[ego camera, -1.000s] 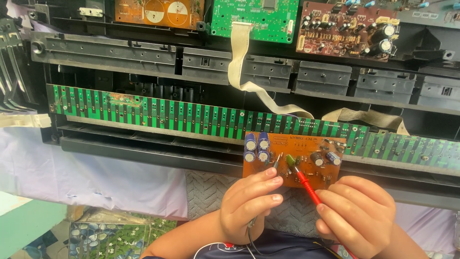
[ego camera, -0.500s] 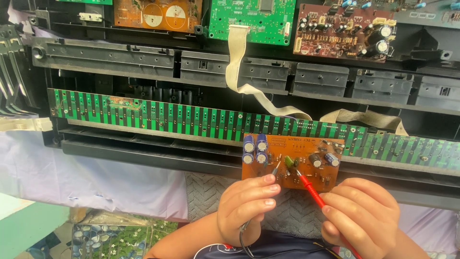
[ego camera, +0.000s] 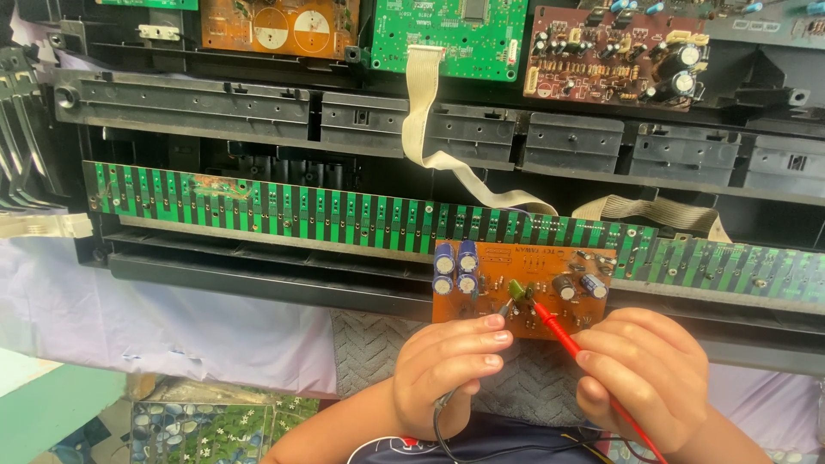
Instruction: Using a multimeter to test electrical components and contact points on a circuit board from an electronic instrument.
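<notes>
Orange circuit board (ego camera: 521, 290) is lying propped on the lower edge of an opened black chassis (ego camera: 258, 283), just in front of the long green contact strip (ego camera: 344, 215) and above a grey textured mat (ego camera: 533, 387). It looks light and stiff, yet fragile — blue capacitors (ego camera: 455, 262) and other small parts are standing proud of its face, so it would be best taken by its bare edges, never by the components.

The left hand (ego camera: 451, 369) is curling its fingers together, thumb and forefinger pinching a thin dark probe (ego camera: 503, 307) whose tip is touching the board near a green component (ego camera: 516, 289). The right hand (ego camera: 640, 378) is closing around a red probe (ego camera: 563, 335), fingers pressed together on its shaft — the tip is resting just beside the same green part. Both probes are slim and likely to slip off small solder points. Dark leads are trailing down toward the person's lap.

Further boards are sitting along the top of the chassis, and a pale ribbon cable (ego camera: 430, 120) is hanging from a green one (ego camera: 451, 34).
</notes>
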